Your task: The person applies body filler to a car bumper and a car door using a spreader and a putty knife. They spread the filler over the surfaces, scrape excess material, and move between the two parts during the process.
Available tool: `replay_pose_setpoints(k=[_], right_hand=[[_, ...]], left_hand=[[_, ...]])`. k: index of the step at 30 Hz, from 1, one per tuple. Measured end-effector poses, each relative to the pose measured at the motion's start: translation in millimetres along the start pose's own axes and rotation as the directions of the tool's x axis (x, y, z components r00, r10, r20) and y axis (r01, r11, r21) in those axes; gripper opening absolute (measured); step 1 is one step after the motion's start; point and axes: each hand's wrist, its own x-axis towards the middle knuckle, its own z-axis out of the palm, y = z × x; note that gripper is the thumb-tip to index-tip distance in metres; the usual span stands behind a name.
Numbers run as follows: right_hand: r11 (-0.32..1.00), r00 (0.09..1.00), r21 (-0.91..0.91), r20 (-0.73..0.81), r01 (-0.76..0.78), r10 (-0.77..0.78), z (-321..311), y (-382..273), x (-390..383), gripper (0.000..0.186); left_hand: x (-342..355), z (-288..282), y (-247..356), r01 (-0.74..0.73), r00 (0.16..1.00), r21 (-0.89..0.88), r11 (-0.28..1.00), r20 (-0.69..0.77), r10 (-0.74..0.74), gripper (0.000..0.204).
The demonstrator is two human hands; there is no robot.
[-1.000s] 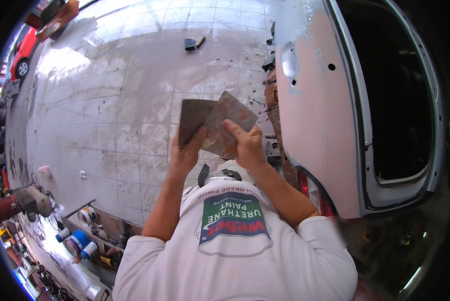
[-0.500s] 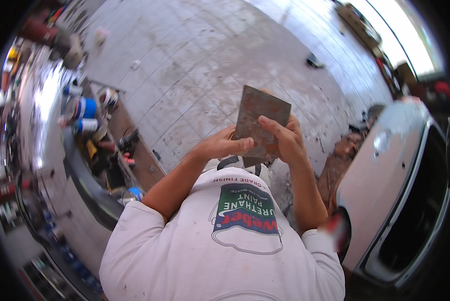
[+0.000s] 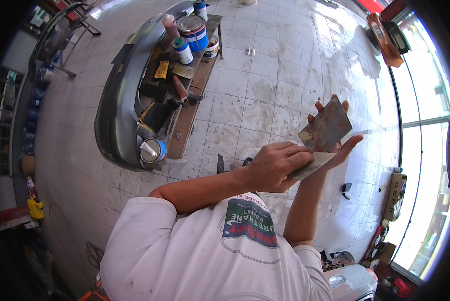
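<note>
My right hand [image 3: 344,150] lies palm up with a thin, rust-stained grey metal plate [image 3: 332,123] resting on it; its fingertips show past the far edge and the thumb points away to the right. My left hand [image 3: 277,168] is closed on a second flat metal putty spreader [image 3: 312,165], paler and worn, its fingers pressed on top. The spreader is held low over my right palm and wrist, close to the plate's near edge. Whether the two pieces touch, I cannot tell.
Left of my hands, a dark grey car bumper [image 3: 115,108] lies along a low bench [image 3: 189,123] with several cans, including a blue-and-white can [image 3: 194,34] and an open-looking small tin [image 3: 152,150]. Stained tiles [image 3: 265,93] cover the floor. A grey car panel [image 3: 352,282] is at lower right.
My view has turned, bringing the bumper and bench into fuller sight. The right thumb has come off the plate's face. My left hand has left that plate and now holds the paler spreader.
</note>
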Motion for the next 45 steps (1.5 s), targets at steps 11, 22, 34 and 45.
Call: replay_pose_setpoints(k=[11,22,34,45], right_hand=[[0.921,0.977,-0.339,-0.155,-0.192,0.147,-59,51,103,0.093],[0.814,0.858,-0.272,-0.135,-0.514,0.496,-95,132,135,0.089],[0.947,0.572,-0.23,-0.818,-0.223,-0.064,-110,150,181,0.132],[0.863,0.904,-0.498,-0.401,-0.083,-0.145,-61,229,225,0.078]], left_hand=[[114,42,-127,0.246,0.959,0.018,0.969,-0.153,-0.24,0.02],[148,-33,-263,0.577,0.767,-0.042,0.815,-0.316,-0.559,0.029],[149,-20,-283,0.171,0.814,-0.077,0.982,0.572,-0.097,0.019],[222,-93,-343,0.394,0.857,-0.089,0.915,0.396,-0.33,0.016]])
